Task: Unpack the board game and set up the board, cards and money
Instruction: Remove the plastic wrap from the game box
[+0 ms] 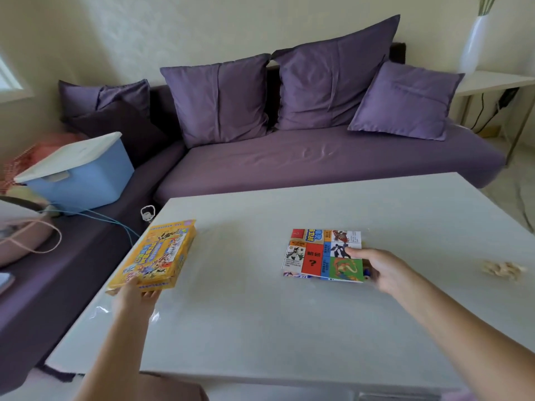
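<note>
We've got our left hand (134, 296) gripping the near end of the yellow game box (156, 253), which sits at the left edge of the white tabletop (246, 328). Our right hand (379, 270) pinches the folded board (321, 256) by its right side, thumb on top, out toward the right of the tabletop's middle, well apart from the box. Whether the board lies flat or hovers just off the surface we can't tell. Near the right edge sits a small pale heap (503, 269), and the purple sofa (318, 160) runs beyond the far edge.
</note>
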The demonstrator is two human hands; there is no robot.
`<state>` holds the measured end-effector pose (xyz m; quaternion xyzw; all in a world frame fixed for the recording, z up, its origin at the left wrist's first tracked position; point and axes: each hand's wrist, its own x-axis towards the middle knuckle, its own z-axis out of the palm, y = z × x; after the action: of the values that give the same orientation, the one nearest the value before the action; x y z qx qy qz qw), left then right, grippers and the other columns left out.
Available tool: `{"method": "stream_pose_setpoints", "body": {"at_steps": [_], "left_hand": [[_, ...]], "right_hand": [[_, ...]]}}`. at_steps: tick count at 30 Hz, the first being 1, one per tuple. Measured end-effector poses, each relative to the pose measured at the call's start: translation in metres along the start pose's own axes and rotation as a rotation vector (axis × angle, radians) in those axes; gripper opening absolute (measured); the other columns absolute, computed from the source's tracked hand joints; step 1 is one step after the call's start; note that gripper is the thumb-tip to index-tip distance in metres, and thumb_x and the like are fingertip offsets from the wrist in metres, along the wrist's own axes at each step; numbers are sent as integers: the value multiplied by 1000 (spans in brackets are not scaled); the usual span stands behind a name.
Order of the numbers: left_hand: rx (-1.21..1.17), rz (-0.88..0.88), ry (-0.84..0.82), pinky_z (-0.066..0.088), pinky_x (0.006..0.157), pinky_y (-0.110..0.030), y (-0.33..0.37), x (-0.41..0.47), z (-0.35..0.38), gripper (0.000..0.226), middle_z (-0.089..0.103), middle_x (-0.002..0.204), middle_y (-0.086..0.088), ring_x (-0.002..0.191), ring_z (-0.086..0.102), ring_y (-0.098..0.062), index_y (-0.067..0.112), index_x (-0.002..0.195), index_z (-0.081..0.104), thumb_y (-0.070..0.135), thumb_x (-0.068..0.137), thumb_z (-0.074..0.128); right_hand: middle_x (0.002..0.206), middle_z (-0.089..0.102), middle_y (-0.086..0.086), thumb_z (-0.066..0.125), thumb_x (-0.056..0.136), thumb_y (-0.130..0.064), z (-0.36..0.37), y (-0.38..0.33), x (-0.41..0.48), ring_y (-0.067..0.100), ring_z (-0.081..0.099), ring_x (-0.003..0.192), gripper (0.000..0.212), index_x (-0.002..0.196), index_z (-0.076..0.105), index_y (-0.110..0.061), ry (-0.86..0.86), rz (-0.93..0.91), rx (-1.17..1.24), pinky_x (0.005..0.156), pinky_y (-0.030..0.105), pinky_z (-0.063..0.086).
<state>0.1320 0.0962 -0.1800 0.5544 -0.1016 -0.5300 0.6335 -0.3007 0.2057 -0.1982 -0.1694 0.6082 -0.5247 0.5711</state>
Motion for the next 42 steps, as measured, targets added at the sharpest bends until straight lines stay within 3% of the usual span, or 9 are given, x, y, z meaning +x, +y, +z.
{"method": "stream_pose_setpoints", "body": {"at_steps": [8,13,15,17,22,25,32,36,42], "left_hand": [[122,-21,122,45,96,-55,-3,5,-13,39,55,133,-12,117,57,-31,10,139,39,14,100,43],[342,43,178,43,59,-14,-2,-11,-3,37,53,90,-8,73,53,-18,1,134,45,7,98,46],[398,51,165,36,40,-12,-1,-9,1,37,51,99,-24,64,41,-19,-10,135,40,-3,99,37],[490,74,119,35,37,-10,2,-11,9,37,49,127,-30,86,50,-33,-11,134,40,-4,98,36],[634,181,71,30,59,-29,-11,-50,32,17,45,87,-12,82,41,-26,-1,103,54,10,92,48],[731,306,-303,43,86,-33,-40,-79,52,36,62,101,-10,94,56,-23,0,124,56,8,89,57],[1007,179,-788,44,68,-21,-111,-120,88,29,67,95,1,78,58,-9,12,119,62,7,93,52],[986,241,-797,38,50,-7,-121,-129,93,27,68,84,6,51,55,10,23,106,64,9,96,43],[956,247,-713,42,77,-31,-123,-124,96,33,64,93,1,87,55,-17,21,87,61,33,102,33]], "right_hand": [[72,73,7,72,81,-6,23,14,1,19,69,60,13,92,65,-8,23,-11,-97,63,31,55],[94,72,21,81,74,-23,25,18,2,30,69,82,39,93,63,5,128,-104,-317,71,35,51],[97,71,22,85,61,-37,21,22,7,31,70,84,55,90,59,2,176,-134,-411,72,38,54],[102,68,17,83,51,-49,19,23,12,29,69,86,66,94,63,-3,210,-154,-527,75,40,57],[120,43,18,75,78,-43,28,11,-9,32,50,107,54,109,57,-2,283,-167,-908,88,35,45],[126,43,17,73,75,-53,27,8,-16,35,44,119,71,123,50,-5,285,-276,-1119,92,38,41],[158,10,-5,71,58,-71,20,8,-32,18,11,147,114,152,22,-29,-192,-512,-1384,119,33,19],[162,-1,-1,70,73,-61,17,11,-31,15,9,148,99,152,18,-34,-142,-523,-1525,118,31,19],[155,30,-9,50,95,-47,17,-3,-45,12,34,138,52,145,37,-37,-156,-634,-1395,100,15,27]]}}
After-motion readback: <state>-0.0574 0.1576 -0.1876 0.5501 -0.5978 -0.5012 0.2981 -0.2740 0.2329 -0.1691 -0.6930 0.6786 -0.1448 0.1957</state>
